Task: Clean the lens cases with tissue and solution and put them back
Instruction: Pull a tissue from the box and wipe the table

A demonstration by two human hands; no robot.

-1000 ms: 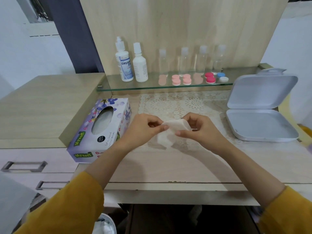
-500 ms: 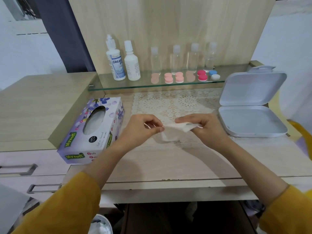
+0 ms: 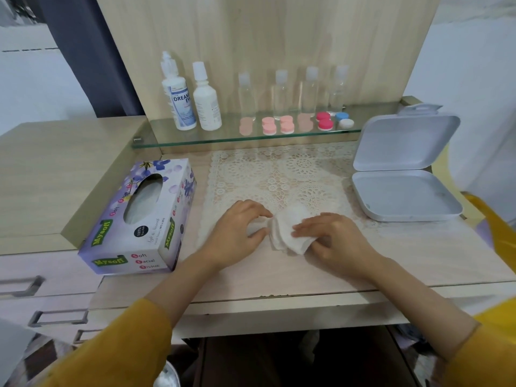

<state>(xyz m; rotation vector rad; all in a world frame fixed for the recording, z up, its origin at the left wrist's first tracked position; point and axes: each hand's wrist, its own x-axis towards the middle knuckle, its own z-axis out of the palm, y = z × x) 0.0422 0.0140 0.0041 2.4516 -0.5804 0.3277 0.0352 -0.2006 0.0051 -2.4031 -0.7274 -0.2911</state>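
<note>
A folded white tissue (image 3: 287,233) lies on the desk at the near edge of the lace mat (image 3: 279,174). My left hand (image 3: 237,233) pinches its left end and my right hand (image 3: 332,236) presses on its right end. On the glass shelf (image 3: 251,136) at the back stand two white solution bottles (image 3: 178,93) (image 3: 206,100). In front of several clear bottles (image 3: 280,93) lie the lens cases: pale pink ones (image 3: 269,125), a red and pink pair (image 3: 324,121) and a blue and white pair (image 3: 344,120).
A purple tissue box (image 3: 139,219) lies left of the mat. An open white hinged case (image 3: 402,174) sits at the right, its lid raised. Drawer handles (image 3: 55,317) are at the lower left. The desk's front edge runs just below my wrists.
Both hands have lowered the tissue from the air onto the desk, and it is now folded smaller and pressed flat. The view has shifted slightly.
</note>
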